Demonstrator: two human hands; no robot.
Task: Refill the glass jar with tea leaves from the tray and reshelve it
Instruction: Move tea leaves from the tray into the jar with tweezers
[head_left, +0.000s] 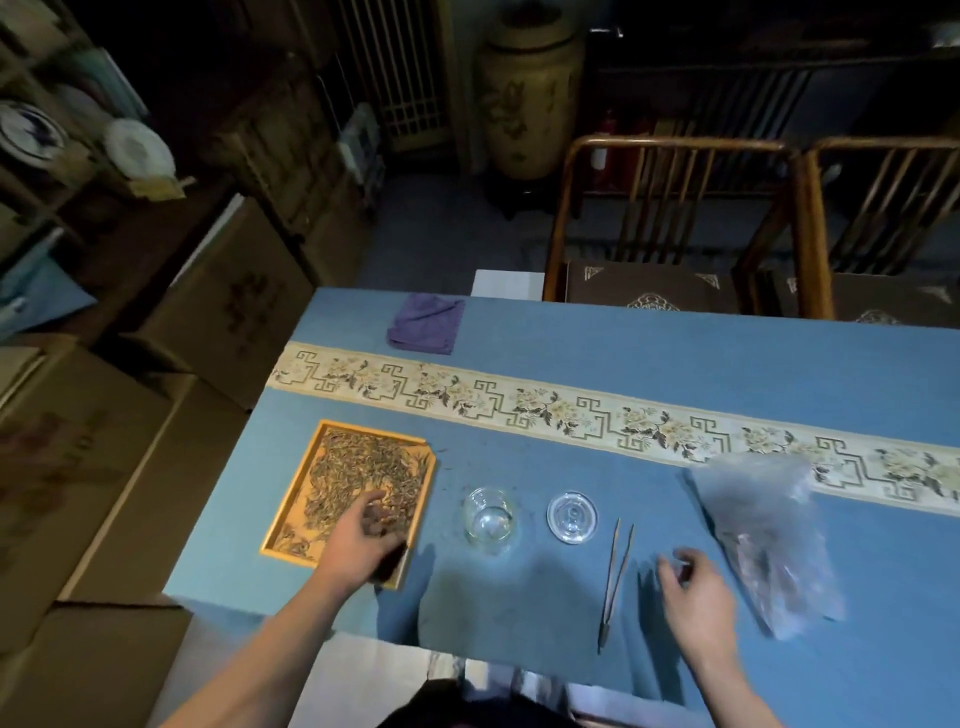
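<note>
Jar (490, 519) clear, lidless, empty; left hand (363, 535) pinching leaves (363, 467), right hand (696, 592) loose.

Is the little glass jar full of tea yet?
Not yet, it looks empty. The small clear glass jar stands upright and open; you see straight through it, no leaves inside. Its round glass lid lies beside it.

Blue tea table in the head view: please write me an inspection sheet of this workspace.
Surface: blue cloth-covered table with a patterned cream runner.
Job's things: yellow wooden tray of tea leaves; clear glass jar, open, looks empty; round glass lid beside it.
Clutter: slim tweezers, clear plastic bag, purple cloth.
Hands: left hand gathers leaves; right hand loosely curled, holds nothing.
Cables: nothing seen.
Surroundings: cardboard boxes, wooden chairs.
</note>
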